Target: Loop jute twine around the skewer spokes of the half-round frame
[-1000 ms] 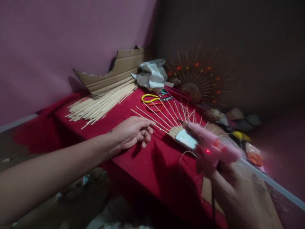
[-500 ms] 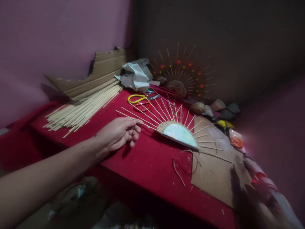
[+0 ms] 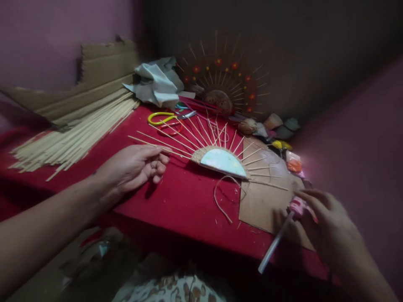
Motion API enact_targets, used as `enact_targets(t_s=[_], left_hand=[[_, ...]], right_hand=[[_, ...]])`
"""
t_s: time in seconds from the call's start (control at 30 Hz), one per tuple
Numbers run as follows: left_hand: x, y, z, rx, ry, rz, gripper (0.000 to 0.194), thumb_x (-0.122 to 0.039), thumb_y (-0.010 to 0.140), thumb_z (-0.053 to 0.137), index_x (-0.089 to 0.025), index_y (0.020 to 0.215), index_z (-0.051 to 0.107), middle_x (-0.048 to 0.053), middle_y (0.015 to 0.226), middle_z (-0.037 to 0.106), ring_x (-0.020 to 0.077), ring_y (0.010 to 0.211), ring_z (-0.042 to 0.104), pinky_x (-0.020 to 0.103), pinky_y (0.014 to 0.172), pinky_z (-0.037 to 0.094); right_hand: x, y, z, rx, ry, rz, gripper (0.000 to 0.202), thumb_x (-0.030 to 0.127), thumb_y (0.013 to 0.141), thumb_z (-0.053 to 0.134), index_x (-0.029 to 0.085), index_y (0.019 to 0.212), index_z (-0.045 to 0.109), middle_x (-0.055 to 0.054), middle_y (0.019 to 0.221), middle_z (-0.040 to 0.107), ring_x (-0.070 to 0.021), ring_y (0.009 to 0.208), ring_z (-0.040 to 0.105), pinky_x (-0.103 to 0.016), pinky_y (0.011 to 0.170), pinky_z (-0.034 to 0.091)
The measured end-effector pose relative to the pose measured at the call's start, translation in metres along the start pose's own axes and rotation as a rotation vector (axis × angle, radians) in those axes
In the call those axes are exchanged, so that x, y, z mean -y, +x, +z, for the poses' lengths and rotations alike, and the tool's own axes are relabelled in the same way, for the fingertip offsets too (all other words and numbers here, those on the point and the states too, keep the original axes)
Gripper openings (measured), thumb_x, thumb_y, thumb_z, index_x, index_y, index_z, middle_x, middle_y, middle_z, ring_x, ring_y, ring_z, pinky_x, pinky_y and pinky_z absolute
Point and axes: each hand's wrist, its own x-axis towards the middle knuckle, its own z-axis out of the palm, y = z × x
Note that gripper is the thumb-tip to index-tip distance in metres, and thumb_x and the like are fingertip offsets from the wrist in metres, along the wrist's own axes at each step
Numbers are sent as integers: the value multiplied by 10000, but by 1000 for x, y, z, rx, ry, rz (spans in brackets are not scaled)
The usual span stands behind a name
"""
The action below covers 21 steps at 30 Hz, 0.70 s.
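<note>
A half-round piece (image 3: 223,162) with a pale blue-white face and a twine-wrapped rim lies on the red cloth, thin sticks fanning out from it. My left hand (image 3: 145,165) pinches one of its lowest left sticks between thumb and fingers, the other fingers curled. At the right, my right hand (image 3: 327,224) is wrapped over a pink hot glue gun (image 3: 297,206). A clear glue stick (image 3: 275,244) juts out of its back toward me. The gun's front is hidden by the hand. A loose twine end (image 3: 220,205) curls below the half-round piece.
Scissors (image 3: 162,117) with yellow and red handles lie behind the sticks. A bundle of sticks (image 3: 75,134) rests at left by torn cardboard (image 3: 107,63). A cardboard sheet (image 3: 261,201) lies under the right side. A finished-looking flowered fan piece (image 3: 218,77) stands behind.
The view has shifted, moving the table's things leftward. My right hand and the glue gun, blurred at the lower right before, are now clearer and nearer the cardboard sheet. My left hand keeps its pinch.
</note>
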Motion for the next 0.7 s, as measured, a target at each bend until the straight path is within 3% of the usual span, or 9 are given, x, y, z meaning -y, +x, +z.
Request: enact_targets(t_s=[0.03,0.13,0.2,0.27,0.4,0.6,0.7], left_hand=[[0,0,0,-5,1,-1,199,-53,840,420,-80,808,615,39,611,581,106,404,514,209,291,432],[1,1,-2,-9,2,-1,199,-51,838,422,-85,802,615,37,613,580,105,405,514,213,299,438],[1,0,-2,6,-8,3,193,-55,835,431,-85,789,616,41,616,582,107,406,517,216,304,442],[1,-1,-1,17,-21,3,197,-61,836,433,-87,765,616,44,605,581,112,404,519,219,304,440],[0,-3,1,1,-44,-6,234,-69,839,426,-93,690,605,48,552,569,120,379,511,231,302,434],[2,-1,0,21,-67,20,199,-64,832,445,-79,751,626,53,592,589,125,397,528,235,303,437],[2,-1,-1,13,-62,20,194,-59,832,441,-80,764,621,51,605,592,124,402,529,236,303,439]], right_hand=[[20,10,-3,-32,93,-133,282,242,886,415,196,1064,629,-143,1062,582,-257,923,573,-396,747,465],[76,37,-3,288,202,-536,283,167,903,426,263,1068,635,-79,984,579,-183,824,548,-317,681,427],[98,48,2,427,149,-712,257,156,917,429,264,1019,638,-58,917,560,-175,792,515,-317,664,390],[106,55,8,480,111,-823,227,147,923,423,237,914,631,-43,881,545,-170,774,488,-323,664,363],[101,58,16,465,168,-804,257,125,922,399,199,751,576,-29,839,541,-146,733,463,-296,625,336],[103,57,18,604,272,-616,211,164,933,366,189,795,523,-15,781,564,-119,647,469,-272,606,369],[105,56,19,582,261,-599,190,169,919,371,188,793,512,-19,749,557,-120,617,461,-268,587,375]])
